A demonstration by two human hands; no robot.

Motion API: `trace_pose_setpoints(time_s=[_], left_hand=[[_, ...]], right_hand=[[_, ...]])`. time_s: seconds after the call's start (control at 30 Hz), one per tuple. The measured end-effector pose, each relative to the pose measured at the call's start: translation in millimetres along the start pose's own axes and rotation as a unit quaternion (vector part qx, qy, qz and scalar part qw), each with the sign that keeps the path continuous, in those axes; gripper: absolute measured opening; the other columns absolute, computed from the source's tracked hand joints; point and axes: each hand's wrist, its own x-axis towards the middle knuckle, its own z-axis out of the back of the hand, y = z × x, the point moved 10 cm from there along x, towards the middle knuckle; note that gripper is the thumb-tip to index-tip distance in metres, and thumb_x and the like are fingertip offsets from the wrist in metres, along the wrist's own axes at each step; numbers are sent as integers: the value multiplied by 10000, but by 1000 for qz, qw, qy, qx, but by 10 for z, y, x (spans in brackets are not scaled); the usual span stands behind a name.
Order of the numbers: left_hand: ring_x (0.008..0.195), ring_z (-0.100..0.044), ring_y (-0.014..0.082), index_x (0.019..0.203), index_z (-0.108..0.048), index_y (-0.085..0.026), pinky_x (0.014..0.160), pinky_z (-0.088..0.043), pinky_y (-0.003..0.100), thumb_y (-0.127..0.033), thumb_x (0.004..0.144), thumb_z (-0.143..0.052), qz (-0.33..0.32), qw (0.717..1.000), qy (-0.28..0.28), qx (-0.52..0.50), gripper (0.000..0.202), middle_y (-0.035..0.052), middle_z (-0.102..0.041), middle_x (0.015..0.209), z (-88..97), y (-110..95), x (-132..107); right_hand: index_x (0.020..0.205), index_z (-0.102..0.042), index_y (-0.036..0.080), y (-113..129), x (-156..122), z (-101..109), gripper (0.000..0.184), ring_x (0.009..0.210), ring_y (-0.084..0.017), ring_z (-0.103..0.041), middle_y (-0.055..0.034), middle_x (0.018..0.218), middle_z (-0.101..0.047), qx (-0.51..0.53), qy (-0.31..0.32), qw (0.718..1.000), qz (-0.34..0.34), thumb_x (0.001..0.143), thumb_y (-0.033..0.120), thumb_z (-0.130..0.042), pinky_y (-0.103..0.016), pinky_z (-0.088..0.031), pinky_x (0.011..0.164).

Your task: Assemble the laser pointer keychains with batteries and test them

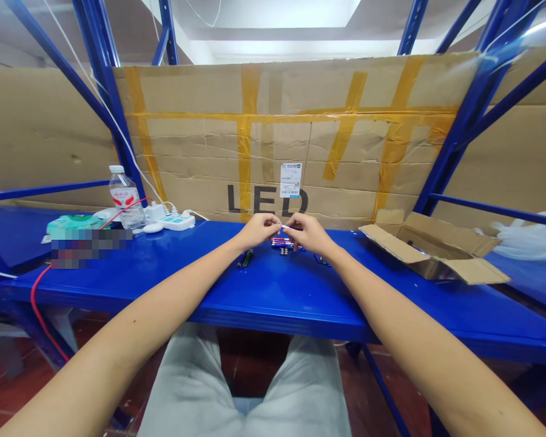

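Observation:
My left hand (pixel 261 229) and my right hand (pixel 307 233) meet above the blue table (pixel 273 297), fingers pinched. Between their fingertips is a slim battery (pixel 284 227), pale at its left end and dark toward the right; the fingers cover part of it. Directly beneath lies a group of blue and red batteries (pixel 281 243), with several silvery ends facing me. Just below my left hand, a green and black battery-like piece (pixel 247 259) rests on the table. Some small dark and coloured pieces (pixel 321 260) lie under my right wrist, partly hidden.
An open cardboard box (pixel 430 246) stands at the right. At the left are a water bottle (pixel 126 197), a white power strip (pixel 178 220), a green packet (pixel 73 224) and a red cable (pixel 37 297). A large cardboard panel (pixel 200 158) closes off the back, between blue rack posts.

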Motion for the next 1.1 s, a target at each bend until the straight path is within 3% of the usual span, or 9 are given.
trace_pose_setpoints(time_s=[0.07, 0.27, 0.37, 0.5, 0.67, 0.77, 0.9, 1.03, 1.1], left_hand=[[427, -449, 68, 760, -610, -124, 445, -340, 206, -259, 808, -583, -6, 1000, 2, 3, 146, -26, -555, 533, 2, -23, -5], [442, -455, 75, 742, -607, -123, 474, -355, 214, -239, 794, -584, 7, 1000, 9, 18, 130, -26, -557, 526, -28, -15, -18], [443, -462, 81, 753, -613, -123, 478, -358, 218, -239, 787, -588, 14, 1000, 5, 23, 124, -29, -557, 518, -28, 17, -15], [434, -458, 80, 742, -604, -129, 466, -354, 218, -260, 795, -578, 10, 1000, 1, 16, 143, -28, -557, 517, -18, 26, -16], [451, -464, 77, 751, -606, -128, 473, -356, 210, -245, 788, -584, 11, 1000, 3, 8, 124, -33, -552, 523, -19, -7, -35], [468, -467, 75, 754, -604, -130, 498, -371, 209, -227, 790, -580, 10, 1000, 1, 7, 106, -39, -548, 529, -19, -27, -38], [506, -481, 83, 777, -619, -131, 526, -381, 212, -203, 775, -588, 5, 999, 5, 36, 79, -39, -550, 542, -35, -32, -32], [532, -481, 85, 773, -619, -136, 531, -366, 212, -220, 775, -585, -19, 998, -6, 67, 92, -26, -574, 591, -17, -62, -26], [527, -473, 85, 762, -610, -140, 529, -362, 214, -245, 785, -578, -19, 998, -6, 66, 112, -25, -572, 589, -14, -58, -26]], right_hand=[[772, -532, 207, 6, -2, -19, 136, 469, -152, -532, 2, 603, -596, -8, 15, 1000, -5, 821, 325, -580, -288, -405, 505], [710, -647, 175, 127, 46, 4, 218, 729, -204, -608, -66, 734, -678, -163, 2, 984, 68, 863, 247, -509, -317, -424, 697], [801, -637, 175, 46, 58, -18, 121, 757, -198, -593, -55, 799, -671, -145, 10, 988, 48, 803, 289, -601, -310, -430, 700], [850, -562, 186, -9, 50, 13, 174, 760, -181, -569, -25, 810, -631, -97, -10, 995, 36, 695, 207, -638, -301, -446, 691], [810, -583, 175, -3, 36, 7, 109, 724, -177, -563, -29, 756, -635, -67, 3, 997, 30, 744, 259, -602, -294, -430, 669], [770, -608, 164, 8, 27, -46, 180, 644, -163, -528, -18, 656, -605, -81, 40, 996, 27, 823, 320, -537, -286, -396, 629], [621, -534, 174, 22, 31, -118, 305, 591, -148, -477, -16, 583, -561, -137, 78, 986, 43, 883, 297, -438, -283, -353, 603], [762, -568, 175, 31, 48, -96, 112, 725, -172, -536, -39, 776, -630, -136, 45, 988, 62, 807, 277, -561, -288, -392, 677], [845, -548, 184, 32, 45, -71, 182, 773, -180, -542, -39, 855, -622, -129, 18, 989, 68, 722, 268, -653, -287, -406, 690]])
